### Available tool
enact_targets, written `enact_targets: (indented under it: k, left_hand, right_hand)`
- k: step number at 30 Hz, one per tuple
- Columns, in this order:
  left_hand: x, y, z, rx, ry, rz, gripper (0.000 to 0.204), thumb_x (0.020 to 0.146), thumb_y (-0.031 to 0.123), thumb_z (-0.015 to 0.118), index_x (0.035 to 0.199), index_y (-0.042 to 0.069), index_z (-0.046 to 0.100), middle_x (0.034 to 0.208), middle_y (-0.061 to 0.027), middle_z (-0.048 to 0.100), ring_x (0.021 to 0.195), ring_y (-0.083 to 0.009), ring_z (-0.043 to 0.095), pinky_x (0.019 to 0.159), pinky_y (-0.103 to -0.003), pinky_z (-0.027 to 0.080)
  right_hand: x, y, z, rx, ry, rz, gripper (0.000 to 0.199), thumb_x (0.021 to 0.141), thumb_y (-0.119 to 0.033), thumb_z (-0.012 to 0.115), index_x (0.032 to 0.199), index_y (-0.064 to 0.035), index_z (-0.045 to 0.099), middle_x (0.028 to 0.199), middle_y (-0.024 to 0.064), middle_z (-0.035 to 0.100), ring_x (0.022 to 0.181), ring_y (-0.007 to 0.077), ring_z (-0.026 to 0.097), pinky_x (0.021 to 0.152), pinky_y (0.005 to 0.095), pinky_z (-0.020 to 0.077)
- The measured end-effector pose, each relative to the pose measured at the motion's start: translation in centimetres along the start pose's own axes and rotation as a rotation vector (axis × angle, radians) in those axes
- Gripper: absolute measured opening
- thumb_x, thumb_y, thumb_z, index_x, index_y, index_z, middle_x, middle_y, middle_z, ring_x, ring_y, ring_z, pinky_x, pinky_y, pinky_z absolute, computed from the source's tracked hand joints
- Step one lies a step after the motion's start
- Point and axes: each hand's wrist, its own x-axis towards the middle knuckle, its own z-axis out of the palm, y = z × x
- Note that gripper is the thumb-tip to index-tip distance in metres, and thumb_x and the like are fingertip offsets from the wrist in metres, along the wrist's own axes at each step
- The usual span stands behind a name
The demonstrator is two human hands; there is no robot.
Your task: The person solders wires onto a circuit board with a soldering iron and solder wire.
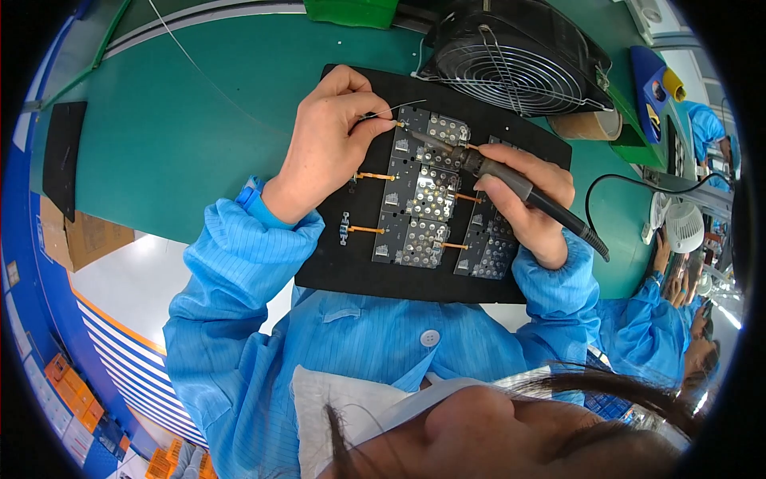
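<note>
My left hand (pixel 323 148) is closed in a pinch on a thin solder wire (pixel 411 103), whose end sticks out over the upper edge of a dark circuit board (pixel 403 148). Its fingertips are beside the orange end of a narrow strip at that board. My right hand (pixel 531 191) is wrapped round a black soldering iron (pixel 504 177), with its tip pointing left at the same board, close to the left fingertips. Several joined boards with rows of round silvery spots lie on a black mat (pixel 339 271). Orange flex strips (pixel 367 230) reach from the boards' edges to small parts.
A black fan with a wire guard (pixel 511 76) stands behind the mat. Right of it are a cardboard roll (pixel 586 125) and a green bin (pixel 634 132). The iron's black cable (pixel 594 188) loops right. Another person's blue sleeve (pixel 646 331) is at the far right.
</note>
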Motion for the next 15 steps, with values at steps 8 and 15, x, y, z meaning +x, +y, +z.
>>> enact_targets:
  k: [8, 15]
  left_hand:
    - [0.0, -0.2, -0.6, -0.028, -0.057, -0.026, 0.016, 0.078, -0.007, 0.071, 0.092, -0.003, 0.066, 0.098, -0.0042, 0.052, 0.063, -0.0066, 0.042, 0.054, -0.022, 0.036]
    - [-0.9, 0.0, -2.9, -0.163, 0.101, -0.101, 0.007, 0.082, -0.006, 0.065, 0.087, -0.002, 0.063, 0.101, -0.0065, 0.052, 0.080, -0.0122, 0.054, 0.069, -0.024, 0.046]
  right_hand:
    - [-2.6, -2.1, -2.9, -0.098, 0.039, 0.025, 0.031, 0.076, -0.011, 0.074, 0.103, 0.0027, 0.069, 0.082, 0.0162, 0.071, 0.069, 0.0239, 0.071, 0.062, 0.0292, 0.0541]
    - [-9.5, -2.4, -6.6, -0.225, 0.585, 0.159, 0.035, 0.082, -0.017, 0.069, 0.107, 0.0062, 0.067, 0.086, 0.0183, 0.070, 0.073, 0.0237, 0.071, 0.070, 0.0292, 0.0555]
